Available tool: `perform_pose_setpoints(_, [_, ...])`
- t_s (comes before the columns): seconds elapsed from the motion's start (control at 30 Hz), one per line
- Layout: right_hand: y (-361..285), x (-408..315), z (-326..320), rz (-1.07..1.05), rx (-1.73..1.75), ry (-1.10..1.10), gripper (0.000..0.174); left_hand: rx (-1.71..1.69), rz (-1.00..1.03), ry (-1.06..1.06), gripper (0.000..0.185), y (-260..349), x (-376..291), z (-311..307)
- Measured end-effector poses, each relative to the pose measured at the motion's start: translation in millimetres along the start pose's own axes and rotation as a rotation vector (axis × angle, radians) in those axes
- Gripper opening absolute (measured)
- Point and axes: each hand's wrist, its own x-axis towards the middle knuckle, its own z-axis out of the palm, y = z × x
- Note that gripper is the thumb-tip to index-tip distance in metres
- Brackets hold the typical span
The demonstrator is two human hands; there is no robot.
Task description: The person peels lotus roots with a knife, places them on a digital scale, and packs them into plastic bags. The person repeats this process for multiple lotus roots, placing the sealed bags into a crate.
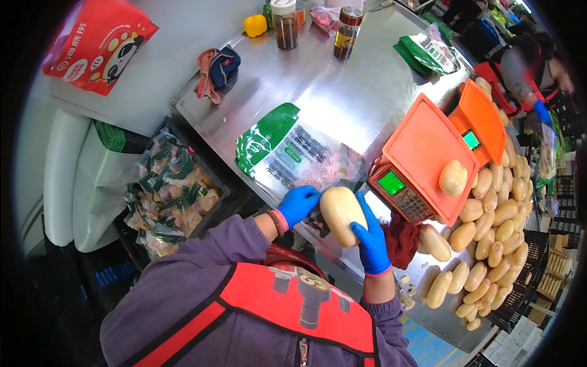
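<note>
My right hand (372,238), in a blue glove, grips a thick, pale lotus root section (341,215) from its right side. My left hand (298,206), gloved the same way, has its fingers curled at the near edge of a green-and-white printed plastic bag (298,153). That bag lies flat on the steel table (275,82), just beyond both hands. The lotus root hides part of the bag's near end. To the right stands an orange weighing scale (426,156) with a lit green display; one lotus root piece (453,178) rests on its pan.
Several lotus roots (497,215) are heaped at right, beside a second orange scale (481,119). A dark red cloth (401,241) lies near my right hand. Filled bags (174,188) crowd a crate at left. Jars (286,27) stand at the back. A co-worker (527,73) is at upper right.
</note>
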Motion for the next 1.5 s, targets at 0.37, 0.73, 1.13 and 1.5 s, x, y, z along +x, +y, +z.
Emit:
perform_pose_setpoints(0.37, [1.2, 2.0, -15.9, -0.132, -0.343, 0.017, 0.081, 0.859, 0.824, 0.243, 0.02, 69.0, -23.1, 15.2])
perform_pose_setpoints(0.73, [24.4, 0.4, 4.1, -0.322, -0.573, 0.173, 0.077, 0.824, 0.956, 0.047, 0.029, 80.5, -23.1, 17.1])
perform_pose_setpoints(1.13, [23.8, 20.2, 13.4, -0.155, -0.301, 0.019, 0.041, 0.871, 1.018, 0.048, 0.037, 92.3, -38.2, 32.4])
perform_pose_setpoints(1.5, [78.6, 65.3, 34.4, 0.014, 0.739, -0.101, 0.04, 0.631, 1.103, -0.144, 0.024, 94.9, -66.9, 58.4])
